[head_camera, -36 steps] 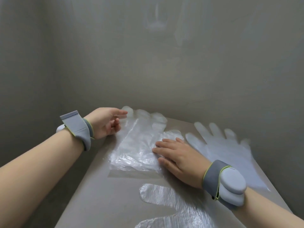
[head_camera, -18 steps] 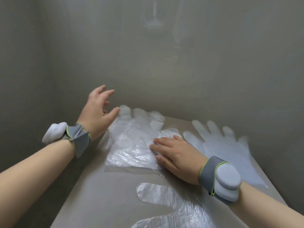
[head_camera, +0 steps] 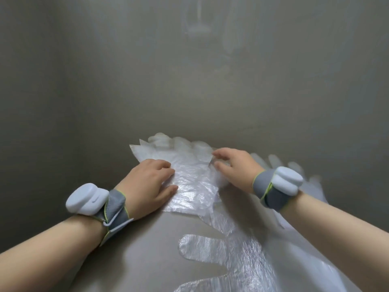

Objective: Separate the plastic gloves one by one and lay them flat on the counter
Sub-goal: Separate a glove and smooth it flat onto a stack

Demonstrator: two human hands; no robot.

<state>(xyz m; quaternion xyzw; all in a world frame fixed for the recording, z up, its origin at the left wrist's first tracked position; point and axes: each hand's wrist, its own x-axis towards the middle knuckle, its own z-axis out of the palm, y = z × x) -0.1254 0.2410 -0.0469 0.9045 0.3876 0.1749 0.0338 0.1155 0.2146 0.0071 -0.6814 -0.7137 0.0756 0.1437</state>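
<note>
A stack of clear plastic gloves [head_camera: 193, 182] lies at the far end of the grey counter [head_camera: 143, 253], its fingers pointing at the back wall. My left hand [head_camera: 149, 186] rests flat on the stack's left side, fingers straight. At the stack's right edge, my right hand [head_camera: 235, 167] is blurred; its forefinger and thumb curl round the edge of the top glove, which looks slightly lifted there. One separated glove [head_camera: 223, 251] lies flat near the front. Another glove [head_camera: 313, 186] lies flat on the right, partly hidden by my right wrist.
Grey walls close in the counter at the back and on the left. The counter's left edge runs close beside my left forearm. Both wrists wear grey bands with white pods. Bare counter shows at the front left.
My left hand came down from the air onto the stack's left side. My right hand moved from lying flat on the stack to its far right edge, and its fingers curled.
</note>
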